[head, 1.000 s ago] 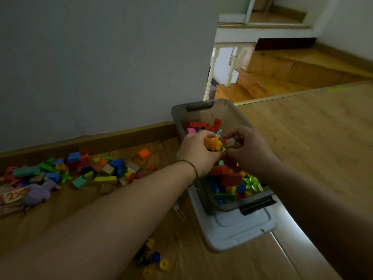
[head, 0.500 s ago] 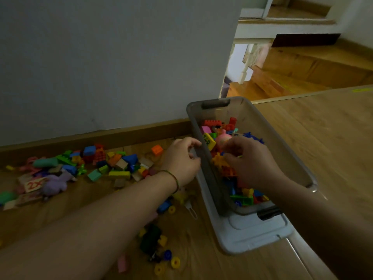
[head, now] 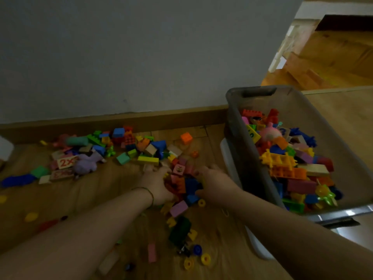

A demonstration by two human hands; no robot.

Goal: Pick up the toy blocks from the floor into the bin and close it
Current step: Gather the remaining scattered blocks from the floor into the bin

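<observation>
The left hand and right hand curl around a heap of coloured plastic toy blocks on the wooden floor, beside the grey plastic bin.

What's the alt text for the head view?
Left hand and right hand flank a heap of toy blocks on the wooden floor. Scattered blocks lie along the wall; an open grey bin, part full of blocks, stands to the right on a white lid.
</observation>
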